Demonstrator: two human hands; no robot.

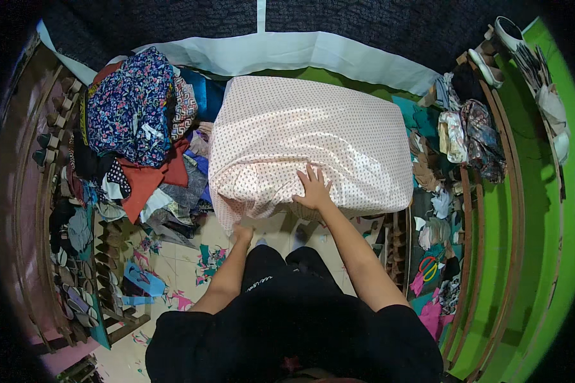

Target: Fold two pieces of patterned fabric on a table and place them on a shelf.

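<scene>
Pale pink cotton cloth sheet (313, 137) scattered with small red dots, draped wide. Beside it a dark navy floral garment (131, 108) (pink and white blossoms), an orange-red fabric piece (144, 185), and a bright green wall (530, 210).

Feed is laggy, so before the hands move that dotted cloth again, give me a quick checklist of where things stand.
1. Right hand flat on the dotted cloth: ok.
2. Left hand at the cloth's near lower edge: ok; grip cannot tell.
3. Cloth spread smooth: not ok, creased near the front.
4. Heap of printed fabrics apart from the cloth: not ok, touching on the left.
5. Floor free of scraps: not ok.
</scene>
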